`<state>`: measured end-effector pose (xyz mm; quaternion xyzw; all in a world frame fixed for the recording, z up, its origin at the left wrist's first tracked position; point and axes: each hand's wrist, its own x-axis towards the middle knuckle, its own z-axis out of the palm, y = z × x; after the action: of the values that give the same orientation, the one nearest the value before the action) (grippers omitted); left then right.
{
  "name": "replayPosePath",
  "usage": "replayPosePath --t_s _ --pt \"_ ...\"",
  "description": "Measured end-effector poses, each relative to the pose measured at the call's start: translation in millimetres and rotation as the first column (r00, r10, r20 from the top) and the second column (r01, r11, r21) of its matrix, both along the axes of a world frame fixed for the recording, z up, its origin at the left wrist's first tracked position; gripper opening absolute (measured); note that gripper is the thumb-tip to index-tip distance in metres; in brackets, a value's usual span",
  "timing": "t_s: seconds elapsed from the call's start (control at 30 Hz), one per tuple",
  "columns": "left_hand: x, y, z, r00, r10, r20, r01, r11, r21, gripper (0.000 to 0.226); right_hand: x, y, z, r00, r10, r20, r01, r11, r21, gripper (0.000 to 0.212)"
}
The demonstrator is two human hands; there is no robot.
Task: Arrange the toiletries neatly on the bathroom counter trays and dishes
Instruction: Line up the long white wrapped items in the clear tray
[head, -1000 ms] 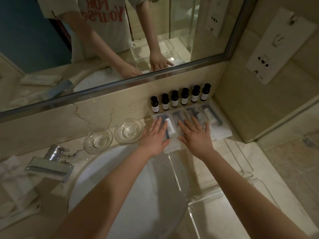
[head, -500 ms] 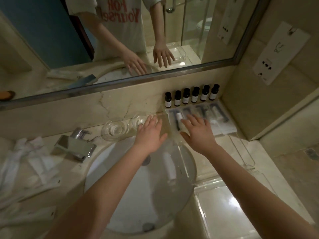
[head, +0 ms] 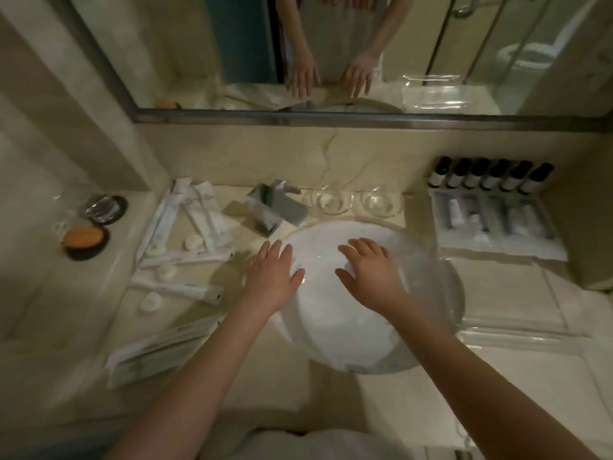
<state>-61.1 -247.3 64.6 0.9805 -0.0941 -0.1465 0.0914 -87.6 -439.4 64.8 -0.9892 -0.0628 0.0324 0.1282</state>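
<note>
Two hands — left hand, right hand — spread, empty, over sink; packets left.

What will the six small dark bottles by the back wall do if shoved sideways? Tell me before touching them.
The dark bottles look narrow and upright, so a sideways push would probably tip one. They stand close together in a row, so one falling could likely knock its neighbours. Being small, they are probably light and should lift easily, one by one.

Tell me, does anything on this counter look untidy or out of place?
Yes. Left of the sink, white sachets and small round soaps lie scattered at crossed angles. The dark bottles and packets on the right stand in neat rows.
</note>
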Motion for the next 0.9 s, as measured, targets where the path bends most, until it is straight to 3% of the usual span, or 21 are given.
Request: replayPosePath --t_s 0.13,0.27,0.4,0.5,0.67,0.77,0.9 --pt "-16 70 -14 0.992 0.122 -0.032 -0.121 0.992 0.046 0.057 2 64 -7 0.979 0.188 -0.085 -0.188 0.982 0.009 0.051" --pt "-30 142 -37 0.961 0.25 -0.117 -0.249 0.968 0.023 0.058 3 126 -20 0.9 0.37 -0.23 -0.371 0.928 0.038 0.061" --pt "-43 198 -49 0.899 0.363 -0.244 -0.361 0.931 0.053 0.061 4 180 -36 0.825 0.465 -0.321 -0.487 0.874 0.016 0.062" --pt "-51 227 -58 0.888 0.358 -0.29 -0.344 0.934 0.098 0.055 0 211 -49 0.801 0.49 -0.344 -0.532 0.846 -0.033 0.061" --pt "-54 245 -69 0.928 0.303 -0.218 -0.297 0.953 0.061 0.033 -15 242 -62 0.827 0.499 -0.258 -0.532 0.844 -0.073 0.052" --pt "-52 250 -72 0.934 0.313 -0.175 -0.312 0.95 0.031 0.019 -23 250 -73 0.782 0.583 -0.221 -0.61 0.789 -0.077 0.054" --pt "-52 257 -71 0.911 0.379 -0.159 -0.392 0.918 -0.058 0.018 -25 256 -82 0.753 0.602 -0.267 -0.641 0.762 -0.088 0.056"
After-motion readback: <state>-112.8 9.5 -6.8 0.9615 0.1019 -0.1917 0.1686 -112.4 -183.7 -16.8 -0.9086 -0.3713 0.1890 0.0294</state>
